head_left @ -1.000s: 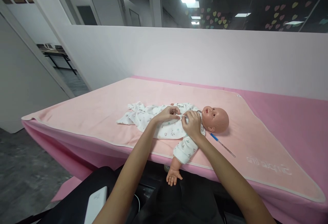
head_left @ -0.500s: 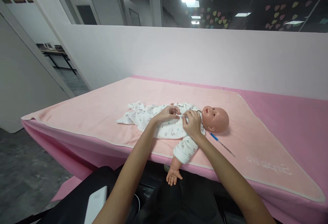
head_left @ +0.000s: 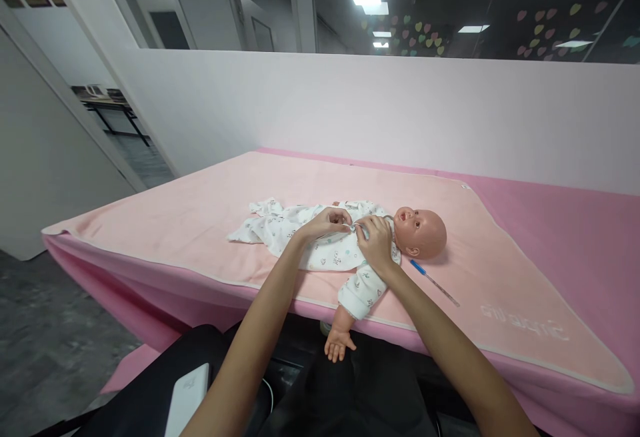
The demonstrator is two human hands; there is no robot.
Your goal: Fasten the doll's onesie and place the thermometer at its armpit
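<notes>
A baby doll [head_left: 419, 231] lies on its back, head to the right, in a white patterned baby gown [head_left: 333, 253]. Over the gown's chest my left hand [head_left: 327, 221] pinches a thin white tie string [head_left: 353, 226]. From the right, my right hand [head_left: 376, 237] is closed on the same tie, fingertips close to those of my left hand. How the strings cross between the fingers is too small to tell. One doll arm, in its sleeve [head_left: 363, 292], hangs over the near table edge, its palm [head_left: 340, 343] showing.
A thin stick with a blue handle [head_left: 419, 267] lies by the doll's head. The pale pink blanket [head_left: 190, 217] covers a table with a darker pink cloth [head_left: 575, 223]. Behind stands a white wall [head_left: 350, 110]. A white box-like device [head_left: 187, 397] rests at my left thigh.
The white tie between my fingertips has shifted slightly and looks more bunched. Both hands and the doll stay nearly in place.
</notes>
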